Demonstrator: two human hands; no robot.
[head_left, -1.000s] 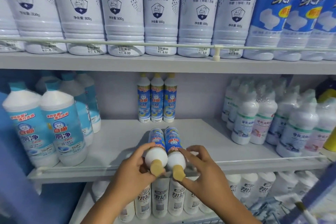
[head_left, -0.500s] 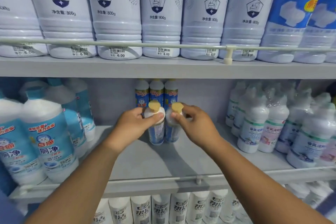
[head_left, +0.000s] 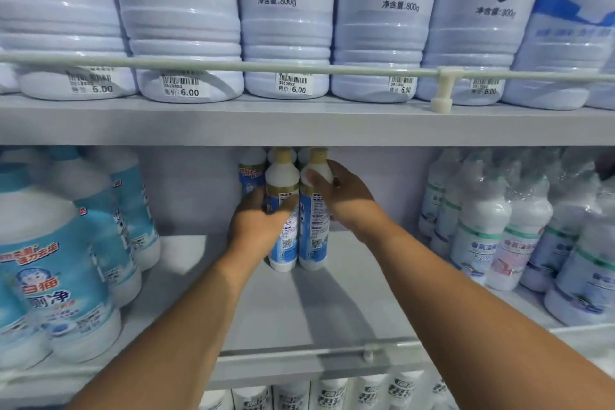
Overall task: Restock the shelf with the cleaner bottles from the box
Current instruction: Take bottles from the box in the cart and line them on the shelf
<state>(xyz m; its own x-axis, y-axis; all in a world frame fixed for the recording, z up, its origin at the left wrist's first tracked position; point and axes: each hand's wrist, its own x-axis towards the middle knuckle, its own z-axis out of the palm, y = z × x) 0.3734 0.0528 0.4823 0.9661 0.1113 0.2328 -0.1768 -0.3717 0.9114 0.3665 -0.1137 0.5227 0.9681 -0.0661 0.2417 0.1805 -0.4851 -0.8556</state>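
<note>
Two slim white cleaner bottles with blue labels and tan caps stand upright side by side deep on the middle shelf (head_left: 299, 309). My left hand (head_left: 256, 226) grips the left bottle (head_left: 284, 243) around its body. My right hand (head_left: 339, 196) holds the right bottle (head_left: 312, 240) near its shoulder, thumb across the front. Both bottles stand right in front of a row of matching bottles (head_left: 251, 173) at the back, mostly hidden behind them. The box is out of view.
Large teal-labelled bottles (head_left: 60, 276) fill the shelf's left side, and shrink-wrapped white bottles (head_left: 499, 233) fill the right. The upper shelf (head_left: 299, 123) with big 800g bottles hangs low over the caps. A rail (head_left: 316, 353) runs along the shelf's front edge.
Both hands carried the two bottles from the shelf's front edge to the back and stood them upright; my left hand slid down from the cap to the bottle's body.
</note>
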